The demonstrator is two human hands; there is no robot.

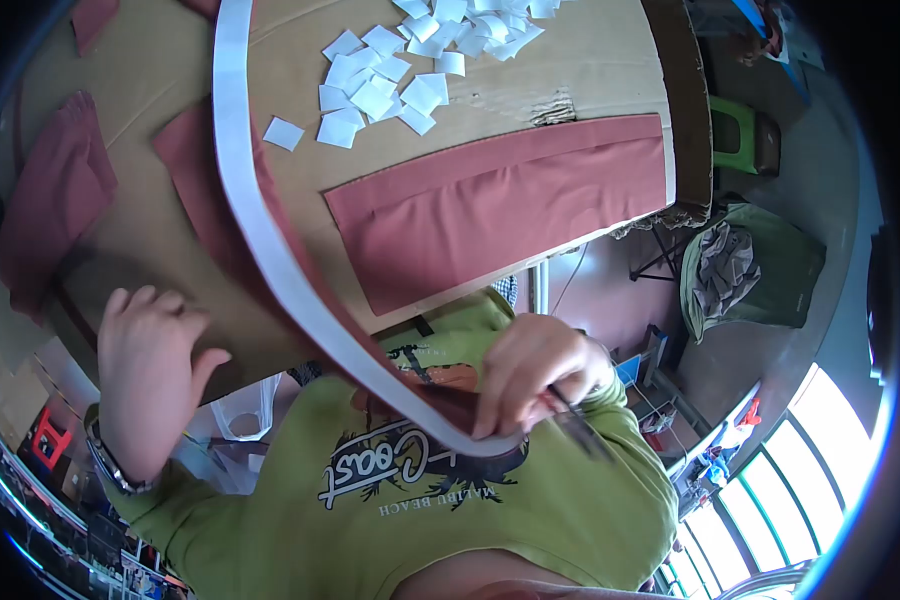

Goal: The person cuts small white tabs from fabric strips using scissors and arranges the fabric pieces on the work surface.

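Note:
My right hand [540,375] is closed in front of my shirt, its fingertips pinching the end of a long white strip [270,250] with dusty-red fabric along its edge. The same hand holds a small dark-bladed tool [580,425], which looks like scissors or snips but is blurred. From there the strip curves up across the cardboard and out of the top of the view. My left hand [160,340] hovers at the cardboard's near left edge, fingers loosely bent and thumb apart, holding nothing. A flat dusty-red fabric panel [500,205] lies between the strip and the right edge.
Small white squares [370,85] are scattered at the far side of the cardboard work surface [590,70]. Folded red fabric [60,200] lies at left. To the right stand a green stool [735,137] and a green folding chair [760,265] with grey cloth on it.

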